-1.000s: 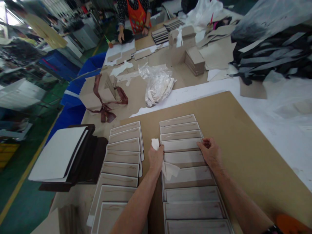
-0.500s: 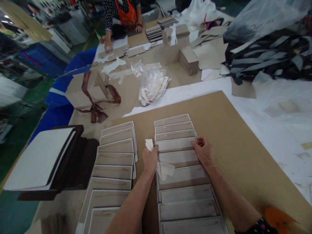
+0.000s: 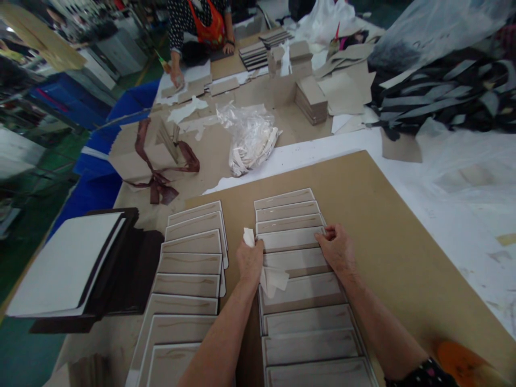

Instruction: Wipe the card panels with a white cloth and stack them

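Note:
My left hand is closed around pale strips of thin paper-like or cloth-like material; one end sticks up above the fist and the others hang out to its right. Its fingertips lie by the left end of a pale strip laid across one of the overlapping beige panels. My right hand pinches at the right end of that same strip. Left of my hands runs a second row of overlapping beige panels, several with brownish streaks along them.
A brown board lies under the panels. Dark folders with white sheets are stacked at left. Beyond lie a ribbon-tied cardboard bundle and a clear plastic bag. An orange object is at lower right. A co-worker works across the table.
My left hand has shifted very slightly to the right, with the pale strips in it. My right hand stays nearly still at the strip's right end.

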`<state>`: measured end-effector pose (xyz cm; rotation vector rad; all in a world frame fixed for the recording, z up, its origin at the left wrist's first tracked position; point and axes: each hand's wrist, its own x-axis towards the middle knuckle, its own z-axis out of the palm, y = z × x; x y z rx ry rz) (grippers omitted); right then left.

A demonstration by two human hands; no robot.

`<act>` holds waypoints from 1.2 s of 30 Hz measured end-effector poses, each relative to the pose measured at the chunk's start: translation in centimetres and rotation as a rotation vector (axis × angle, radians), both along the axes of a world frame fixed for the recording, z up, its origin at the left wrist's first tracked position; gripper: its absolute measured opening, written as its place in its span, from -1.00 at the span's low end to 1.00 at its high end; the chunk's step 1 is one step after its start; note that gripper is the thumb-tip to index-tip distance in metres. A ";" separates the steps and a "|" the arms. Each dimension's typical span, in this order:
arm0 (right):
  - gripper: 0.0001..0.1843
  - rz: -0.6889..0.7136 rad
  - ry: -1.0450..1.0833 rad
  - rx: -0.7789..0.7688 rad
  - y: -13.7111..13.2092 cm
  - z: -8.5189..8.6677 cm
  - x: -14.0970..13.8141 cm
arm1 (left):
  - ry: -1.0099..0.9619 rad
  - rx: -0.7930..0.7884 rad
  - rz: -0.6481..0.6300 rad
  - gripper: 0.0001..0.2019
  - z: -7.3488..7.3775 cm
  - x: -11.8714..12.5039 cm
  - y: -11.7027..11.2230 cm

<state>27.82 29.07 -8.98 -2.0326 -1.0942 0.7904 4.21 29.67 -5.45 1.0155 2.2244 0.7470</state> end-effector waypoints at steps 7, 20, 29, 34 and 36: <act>-0.71 0.034 0.042 -0.021 1.2 -0.3 1.1 | -0.155 0.034 0.057 -0.87 -0.3 -0.8 0.4; -0.60 0.457 0.617 0.024 -4.1 8.2 -3.9 | -0.976 0.019 0.073 -0.58 8.9 0.8 -7.0; -0.60 0.493 0.745 -0.012 -4.0 10.8 -5.2 | -1.056 0.026 0.006 -0.57 9.1 4.5 -7.6; -0.60 0.432 0.606 0.100 -3.9 10.7 -3.8 | -1.085 -0.001 0.001 -0.50 8.7 4.4 -7.8; -0.58 0.399 0.589 0.118 -3.6 10.2 -3.3 | -1.114 -0.019 0.023 -0.47 8.4 4.0 -7.8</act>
